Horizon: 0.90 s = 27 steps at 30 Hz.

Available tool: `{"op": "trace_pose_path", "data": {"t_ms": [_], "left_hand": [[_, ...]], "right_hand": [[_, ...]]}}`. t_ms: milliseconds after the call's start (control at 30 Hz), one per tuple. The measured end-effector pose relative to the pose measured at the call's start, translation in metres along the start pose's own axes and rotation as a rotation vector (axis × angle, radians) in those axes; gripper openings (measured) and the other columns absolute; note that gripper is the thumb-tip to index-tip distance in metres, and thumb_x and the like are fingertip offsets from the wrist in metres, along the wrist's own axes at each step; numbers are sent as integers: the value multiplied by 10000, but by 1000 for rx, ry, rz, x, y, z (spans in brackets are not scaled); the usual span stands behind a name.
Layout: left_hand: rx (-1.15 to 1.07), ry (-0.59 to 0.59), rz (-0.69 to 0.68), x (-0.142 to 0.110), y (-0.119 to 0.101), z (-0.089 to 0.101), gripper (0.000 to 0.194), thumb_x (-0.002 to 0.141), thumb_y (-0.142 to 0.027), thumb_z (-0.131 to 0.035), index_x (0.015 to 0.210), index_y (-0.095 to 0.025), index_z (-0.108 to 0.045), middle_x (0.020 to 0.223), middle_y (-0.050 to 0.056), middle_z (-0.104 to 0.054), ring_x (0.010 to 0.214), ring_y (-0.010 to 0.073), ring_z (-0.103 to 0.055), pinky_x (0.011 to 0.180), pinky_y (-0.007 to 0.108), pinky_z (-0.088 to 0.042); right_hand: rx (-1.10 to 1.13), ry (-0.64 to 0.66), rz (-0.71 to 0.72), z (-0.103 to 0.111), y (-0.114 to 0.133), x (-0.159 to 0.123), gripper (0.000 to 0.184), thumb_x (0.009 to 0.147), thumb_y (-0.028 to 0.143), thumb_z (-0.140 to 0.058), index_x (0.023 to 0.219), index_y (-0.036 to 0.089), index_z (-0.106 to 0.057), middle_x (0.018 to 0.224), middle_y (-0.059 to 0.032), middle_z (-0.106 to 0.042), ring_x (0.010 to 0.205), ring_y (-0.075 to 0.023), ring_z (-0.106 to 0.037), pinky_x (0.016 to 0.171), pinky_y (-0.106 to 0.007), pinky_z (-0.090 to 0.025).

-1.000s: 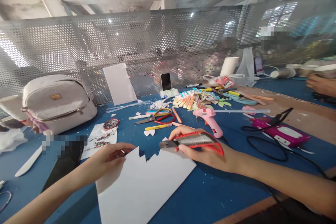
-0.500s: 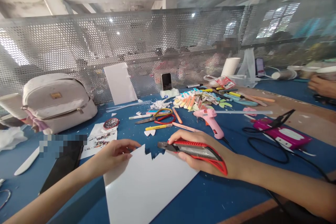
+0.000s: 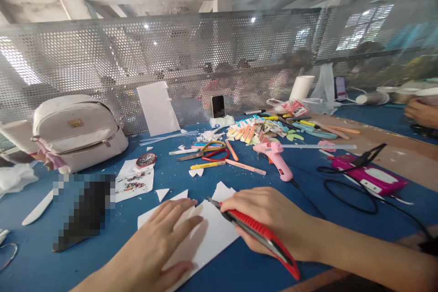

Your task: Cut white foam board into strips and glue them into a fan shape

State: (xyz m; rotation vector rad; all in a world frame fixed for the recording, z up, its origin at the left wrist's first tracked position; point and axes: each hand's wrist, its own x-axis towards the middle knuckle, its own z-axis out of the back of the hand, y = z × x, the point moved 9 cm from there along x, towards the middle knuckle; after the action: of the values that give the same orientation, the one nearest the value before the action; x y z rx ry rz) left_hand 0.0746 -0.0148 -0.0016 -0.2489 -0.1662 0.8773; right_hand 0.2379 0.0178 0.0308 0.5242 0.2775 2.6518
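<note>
In my right hand [image 3: 270,223] is a red utility knife [image 3: 262,232], its tip at the jagged top edge of a white sheet [image 3: 208,242]. My left hand [image 3: 160,242] lies over the sheet's left part with the fingers spread. The sheet rests on the blue table, partly covered by both hands. A small white triangular piece [image 3: 162,194] lies just beyond my left fingers. Farther off, another white scrap [image 3: 196,172] sits below a yellow marker [image 3: 207,166].
Scissors [image 3: 205,153] and markers lie mid-table, with a heap of coloured strips [image 3: 255,130] behind. A pink glue gun [image 3: 277,159] and a magenta power strip [image 3: 367,175] with black cable occupy the right. At left stand a pale backpack [image 3: 78,132] and a pixelated dark object [image 3: 85,210].
My left hand has moved from the sheet's upper edge onto its surface and opened flat. The knife now points down at the edge. A white triangle lies by the left hand.
</note>
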Motion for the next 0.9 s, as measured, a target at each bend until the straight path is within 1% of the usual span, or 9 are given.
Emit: {"op": "trace_pose_path", "data": {"t_ms": [67, 133, 200, 267, 367, 467, 633, 767, 900], "left_hand": [[34, 45, -99, 1, -15, -9, 711, 943, -550, -610, 1562, -324, -343, 1637, 109, -333, 1489, 387, -351, 1188, 608, -336], [13, 61, -144, 3, -20, -13, 796, 925, -636, -594, 1588, -319, -289, 1647, 115, -287, 1503, 396, -304, 1200, 617, -293], [-10, 70, -152, 6, -19, -17, 816, 919, -679, -568, 1594, -331, -271, 1654, 107, -257, 1510, 403, -266, 1202, 632, -261], [-6, 84, -138, 8, -15, -22, 758, 958, -647, -524, 1596, -328, -266, 1664, 105, -220, 1519, 404, -225, 1200, 654, -234], [11, 107, -119, 10, -11, -32, 651, 1020, -524, -436, 1603, -307, -245, 1681, 107, -156, 1532, 407, -164, 1186, 700, -203], [7, 119, -82, 11, -8, -39, 651, 1002, -484, -457, 1596, -298, -265, 1689, 102, -145, 1539, 406, -138, 1193, 704, -199], [2, 143, 4, 10, -6, -40, 663, 979, -418, -511, 1588, -335, -264, 1703, 43, -113, 1561, 344, -127, 1243, 634, -166], [8, 110, 7, 8, -6, -37, 671, 968, -403, -516, 1585, -351, -257, 1705, 20, -124, 1568, 313, -137, 1258, 611, -152], [12, 83, 7, 7, -5, -38, 678, 949, -394, -543, 1572, -356, -279, 1704, 17, -141, 1568, 305, -147, 1261, 603, -159]], "right_hand": [[-80, -1, 37, -4, 7, -2, 240, 866, 162, -531, 1097, 191, -586, 930, -54, -717, 803, -216, -679, 694, -316, -411], [-99, -7, 39, -6, 11, -4, 263, 866, 248, -555, 1120, 184, -587, 951, -75, -723, 837, -241, -686, 707, -331, -421], [-73, -9, 27, -6, 12, -5, 344, 865, 375, -578, 1146, 176, -585, 966, -89, -725, 848, -259, -686, 698, -341, -423], [-51, -23, 23, -4, 12, -4, 381, 870, 436, -567, 1137, 165, -586, 935, -87, -720, 811, -255, -680, 662, -340, -409], [-71, -40, 33, -5, 11, 0, 260, 851, 289, -523, 1072, 170, -589, 854, -60, -690, 712, -216, -641, 603, -320, -366], [-132, -46, 79, -9, 14, 3, 268, 718, 164, -488, 966, 186, -586, 758, -31, -621, 620, -188, -554, 562, -305, -335], [-204, -55, 156, -14, 26, 4, 171, 637, 187, -478, 796, 209, -540, 661, -17, -538, 554, -177, -444, 511, -300, -319], [-214, -57, 150, -11, 33, 3, 183, 616, 177, -473, 788, 209, -528, 653, -15, -537, 555, -173, -437, 505, -296, -325], [-216, -23, 111, -10, 35, 1, 175, 618, 170, -464, 783, 218, -498, 651, -13, -535, 550, -173, -419, 495, -305, -294]]}}
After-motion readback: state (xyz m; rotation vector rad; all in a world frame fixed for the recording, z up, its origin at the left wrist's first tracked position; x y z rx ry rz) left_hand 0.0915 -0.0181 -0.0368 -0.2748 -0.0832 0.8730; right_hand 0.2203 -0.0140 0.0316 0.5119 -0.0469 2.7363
